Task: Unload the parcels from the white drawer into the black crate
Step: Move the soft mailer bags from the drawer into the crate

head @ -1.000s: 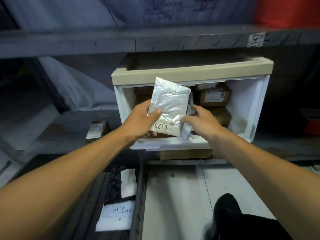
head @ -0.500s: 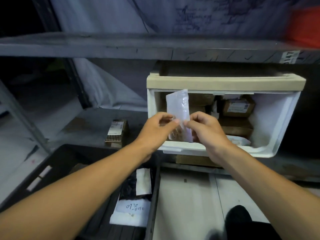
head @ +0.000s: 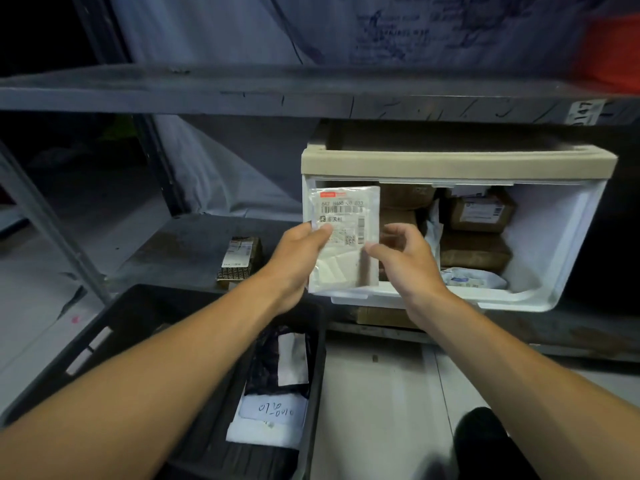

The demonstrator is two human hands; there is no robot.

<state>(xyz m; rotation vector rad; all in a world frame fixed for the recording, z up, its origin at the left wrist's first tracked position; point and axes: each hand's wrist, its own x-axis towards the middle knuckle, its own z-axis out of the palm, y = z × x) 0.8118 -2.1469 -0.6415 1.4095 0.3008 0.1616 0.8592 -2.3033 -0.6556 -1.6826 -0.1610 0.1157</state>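
At the centre of the frame, a flat white parcel [head: 343,237] stands upright in front of the white drawer [head: 554,237], its printed label and barcode turned toward the camera, most likely so it can be read before it goes down. The left hand [head: 298,258] pinches the parcel's left edge between thumb and fingers. The right hand [head: 401,261] sits at the right edge with fingers loosely curled and the thumb tip touching or just short of the plastic; whether it truly grips cannot be told, so the left hand seems to carry the weight.

The drawer is pulled out from under the shelf [head: 242,95], which leaves its contents open to reach. Inside, to the right of the held parcel, at least three brown cardboard boxes [head: 479,213] are stacked toward the back, with further brown shapes behind the parcel that cannot be counted. One pale plastic mailer [head: 472,278] lies along the front of the floor and another stands on edge between the boxes.

In the lower left of the frame, the black crate [head: 138,323] waits directly below the hands, so a short drop would land the parcel. Two packages show in it: a dark one with a white label and a white one with handwriting [head: 273,414]. One small labelled box [head: 239,258] stands alone on the lower shelf, left of the drawer.
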